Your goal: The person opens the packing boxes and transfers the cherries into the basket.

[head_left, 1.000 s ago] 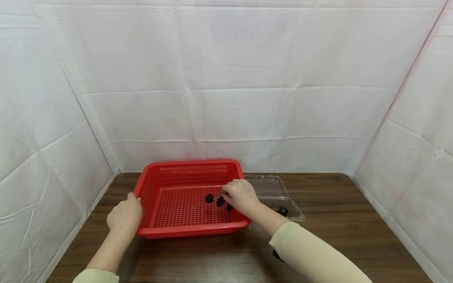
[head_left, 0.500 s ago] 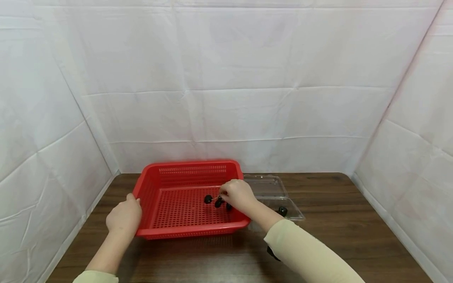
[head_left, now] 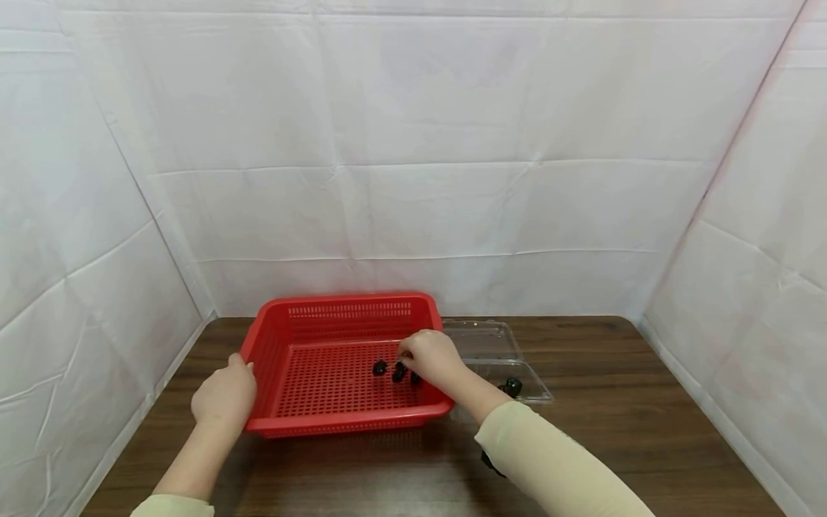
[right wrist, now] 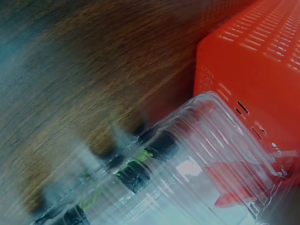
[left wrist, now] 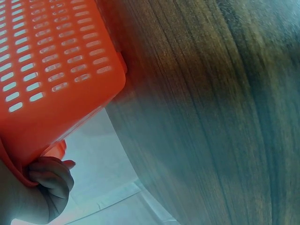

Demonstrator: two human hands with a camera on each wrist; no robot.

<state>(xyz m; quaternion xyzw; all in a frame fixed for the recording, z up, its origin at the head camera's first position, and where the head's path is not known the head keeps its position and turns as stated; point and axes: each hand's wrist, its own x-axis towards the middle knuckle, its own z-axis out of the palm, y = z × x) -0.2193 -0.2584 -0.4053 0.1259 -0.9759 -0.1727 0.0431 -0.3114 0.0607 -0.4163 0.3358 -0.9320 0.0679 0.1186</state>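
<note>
A red slotted plastic basket [head_left: 342, 422] stands on the table. My left hand [head_left: 222, 393] grips its left rim, and in the left wrist view the curled fingers [left wrist: 54, 178] wrap that rim. My right hand [head_left: 433, 359] reaches over the basket's right side and pinches the thin stem of a small sprig of black grapes [head_left: 380, 368], low inside the basket. Part of the sprig is hidden behind the hand. Right of the basket lies an opened clear plastic clamshell box [head_left: 481, 341]; more black grapes [right wrist: 133, 177] on green stems are in it.
The clear box's near half [right wrist: 215, 140] sits right against the basket's outer wall [right wrist: 243, 79]. Dark wood-grain table [head_left: 620, 402] extends to the right and front. White cloth walls [head_left: 426, 208] enclose the back and both sides.
My right hand and the grape sprig have shifted slightly left and down inside the basket. The left hand keeps its grip on the rim.
</note>
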